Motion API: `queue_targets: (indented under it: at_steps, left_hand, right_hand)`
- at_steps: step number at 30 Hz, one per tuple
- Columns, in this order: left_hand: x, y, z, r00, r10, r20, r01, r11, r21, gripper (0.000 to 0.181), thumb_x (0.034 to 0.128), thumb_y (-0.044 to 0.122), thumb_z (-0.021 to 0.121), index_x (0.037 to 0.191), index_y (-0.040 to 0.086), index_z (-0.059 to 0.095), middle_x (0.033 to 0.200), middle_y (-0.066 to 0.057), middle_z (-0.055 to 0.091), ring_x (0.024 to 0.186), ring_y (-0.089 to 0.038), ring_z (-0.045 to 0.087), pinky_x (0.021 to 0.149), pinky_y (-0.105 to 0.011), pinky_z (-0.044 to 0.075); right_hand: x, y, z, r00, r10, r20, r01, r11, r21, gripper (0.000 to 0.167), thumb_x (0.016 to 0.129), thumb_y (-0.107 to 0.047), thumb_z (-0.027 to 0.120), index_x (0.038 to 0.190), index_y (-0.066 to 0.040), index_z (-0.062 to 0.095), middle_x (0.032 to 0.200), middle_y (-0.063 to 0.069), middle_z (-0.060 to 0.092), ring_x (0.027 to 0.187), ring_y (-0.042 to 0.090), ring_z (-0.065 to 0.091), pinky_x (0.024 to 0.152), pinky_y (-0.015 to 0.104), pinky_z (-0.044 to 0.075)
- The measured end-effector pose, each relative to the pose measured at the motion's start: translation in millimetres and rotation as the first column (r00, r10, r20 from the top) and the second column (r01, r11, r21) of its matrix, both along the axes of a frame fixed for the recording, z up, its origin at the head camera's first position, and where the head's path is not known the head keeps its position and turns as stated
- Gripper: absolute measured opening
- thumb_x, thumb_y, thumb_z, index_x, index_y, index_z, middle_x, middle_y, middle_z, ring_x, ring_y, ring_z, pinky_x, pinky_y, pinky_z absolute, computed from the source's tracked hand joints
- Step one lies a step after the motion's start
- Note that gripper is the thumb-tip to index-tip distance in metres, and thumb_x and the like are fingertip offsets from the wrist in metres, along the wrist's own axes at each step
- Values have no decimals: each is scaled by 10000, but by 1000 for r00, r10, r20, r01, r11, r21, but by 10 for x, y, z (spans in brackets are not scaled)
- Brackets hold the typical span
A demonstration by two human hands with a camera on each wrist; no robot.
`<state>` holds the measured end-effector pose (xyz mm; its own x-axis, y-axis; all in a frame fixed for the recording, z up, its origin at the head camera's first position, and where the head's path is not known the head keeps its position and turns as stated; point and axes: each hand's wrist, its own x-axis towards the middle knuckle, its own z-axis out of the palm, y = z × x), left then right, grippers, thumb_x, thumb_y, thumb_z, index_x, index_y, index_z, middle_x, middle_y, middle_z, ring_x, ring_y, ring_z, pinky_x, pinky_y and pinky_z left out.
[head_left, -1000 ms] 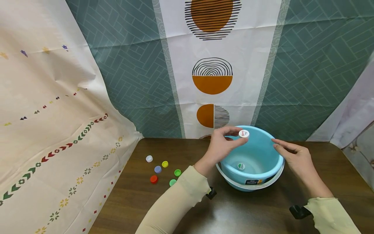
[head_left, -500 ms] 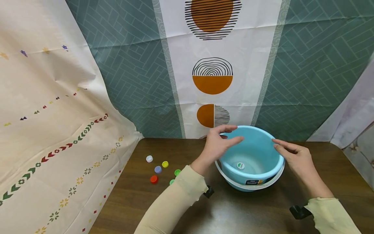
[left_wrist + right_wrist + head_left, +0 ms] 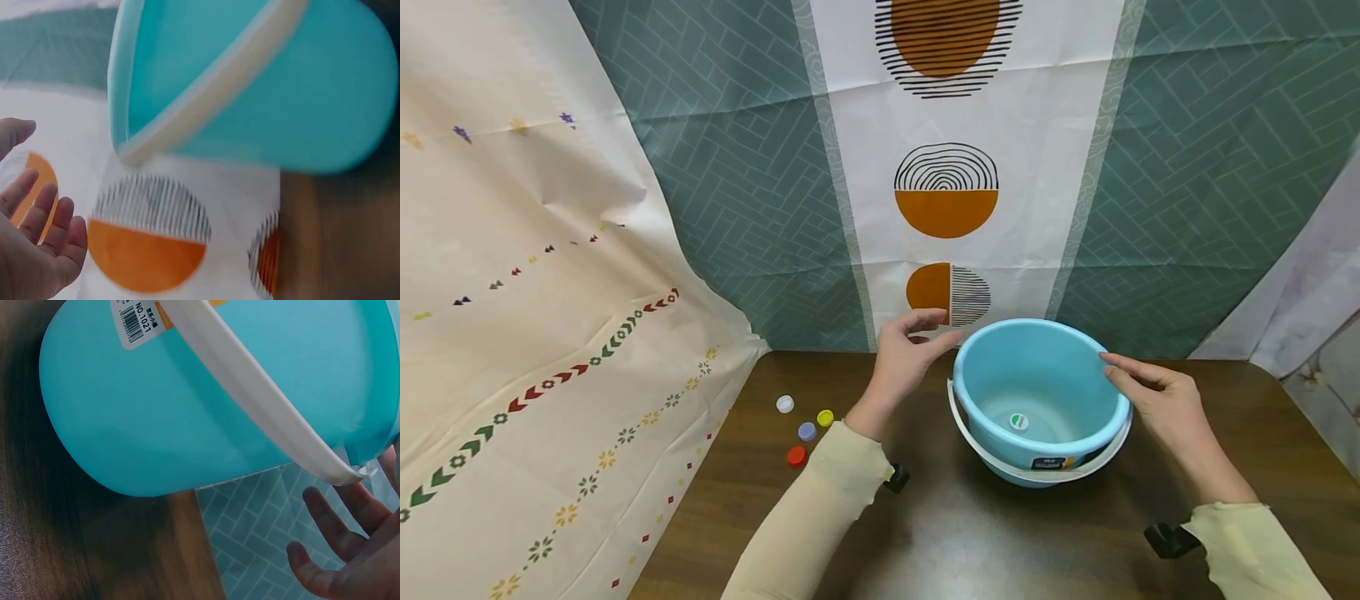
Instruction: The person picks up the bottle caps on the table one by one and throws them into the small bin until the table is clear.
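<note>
Dark tabletop (image 3: 955, 542) is bearing the blue bucket (image 3: 1037, 367) between my hands, my left hand (image 3: 901, 354) standing apart with fingers spread, my right hand (image 3: 1161, 404) extending separated fingers to the bucket's edge, cropping in the right wrist view leaving contact unclear.

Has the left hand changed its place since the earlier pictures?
Yes. In the head view, the left hand has moved leftward, away from the bucket, judged against the half-orange circle on the curtain.
</note>
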<state>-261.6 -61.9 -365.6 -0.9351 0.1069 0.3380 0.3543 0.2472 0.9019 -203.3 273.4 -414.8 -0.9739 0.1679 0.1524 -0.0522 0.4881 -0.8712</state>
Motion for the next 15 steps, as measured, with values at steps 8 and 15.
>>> queue_targets:
  at_steps: [8, 15]
  left_hand:
    - [189, -511, 75, 992, 115, 55, -114, 993, -28, 338, 788, 242, 753, 1097, 122, 688, 1102, -56, 670, 1027, -209, 608, 850, -316, 522]
    - [94, -994, -337, 973, 209, 102, -202, 977, -75, 317, 783, 279, 756, 1071, 162, 692, 1037, -28, 679, 978, -181, 628, 819, -275, 529]
  right_hand:
    - [-23, 5, -7, 1000, -4, -9, 4, 1000, 4, 457, 856, -481, 607, 1227, -215, 634, 1018, -305, 582, 938, -163, 531, 686, 90, 495]
    - [-24, 16, -5, 1000, 2, -19, -2, 1000, 1, 449, 863, -461, 609, 1231, -205, 632, 1020, -303, 589, 935, -154, 534, 679, 94, 497]
